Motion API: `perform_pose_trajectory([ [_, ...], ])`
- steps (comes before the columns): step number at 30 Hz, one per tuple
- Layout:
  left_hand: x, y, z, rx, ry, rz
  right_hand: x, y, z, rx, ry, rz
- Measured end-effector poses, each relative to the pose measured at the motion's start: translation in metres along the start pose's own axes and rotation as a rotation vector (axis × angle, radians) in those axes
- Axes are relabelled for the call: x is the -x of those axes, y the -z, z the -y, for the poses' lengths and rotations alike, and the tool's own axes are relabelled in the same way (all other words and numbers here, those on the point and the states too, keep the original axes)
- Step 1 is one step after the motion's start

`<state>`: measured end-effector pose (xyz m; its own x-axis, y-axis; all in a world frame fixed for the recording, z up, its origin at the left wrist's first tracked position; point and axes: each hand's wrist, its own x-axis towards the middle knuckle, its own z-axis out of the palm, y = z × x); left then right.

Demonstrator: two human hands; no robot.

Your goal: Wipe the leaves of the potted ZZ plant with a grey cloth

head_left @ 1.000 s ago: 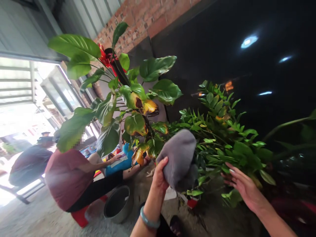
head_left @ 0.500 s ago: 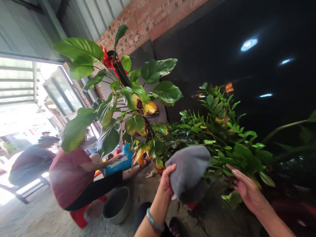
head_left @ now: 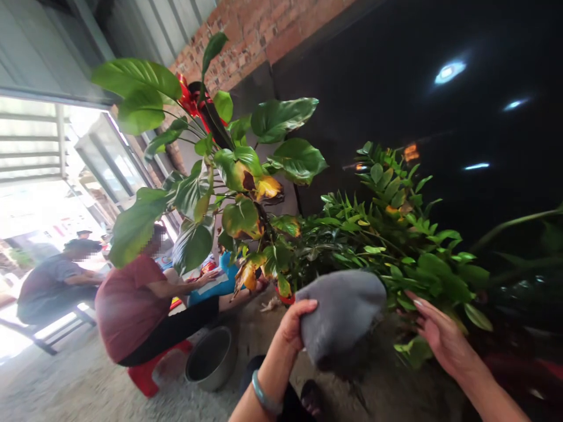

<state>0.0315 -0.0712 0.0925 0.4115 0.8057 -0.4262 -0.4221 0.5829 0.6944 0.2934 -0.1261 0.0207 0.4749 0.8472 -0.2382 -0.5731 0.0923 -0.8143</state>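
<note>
The left hand (head_left: pixel 294 325) grips a grey cloth (head_left: pixel 341 310), pressed against the near leaves of a bushy small-leaved plant (head_left: pixel 391 240) at centre. The right hand (head_left: pixel 440 340), fingers spread wide, touches the same foliage just right. Far left, a seated person (head_left: pixel 132 310) sits beside a metal basin (head_left: pixel 210 357).

The cloth (head_left: pixel 343 313) sits between both hands, before the small-leaved plant (head_left: pixel 396 234); the metal bowl (head_left: pixel 210 358) lies left, apparently on the floor (head_left: pixel 65 390).

Left hand (head_left: pixel 294 325) raised, fingers clenched, bangle on wrist; right hand (head_left: pixel 440 337) open, fingers extended leftward
</note>
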Motion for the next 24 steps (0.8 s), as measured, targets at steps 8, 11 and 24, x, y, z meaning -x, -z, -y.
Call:
perform_pose_trajectory([
  [8,-0.015,-0.019,0.01,-0.1,-0.142,-0.177,0.0,-0.004,-0.004,0.04,0.01,0.015],
  [11,0.0,0.005,0.026,-0.182,-0.008,-0.002,0.002,-0.002,-0.003,0.048,0.015,0.039],
  [24,0.015,0.013,0.016,0.228,-0.197,-0.586,0.006,-0.006,0.0,0.022,0.016,0.027],
])
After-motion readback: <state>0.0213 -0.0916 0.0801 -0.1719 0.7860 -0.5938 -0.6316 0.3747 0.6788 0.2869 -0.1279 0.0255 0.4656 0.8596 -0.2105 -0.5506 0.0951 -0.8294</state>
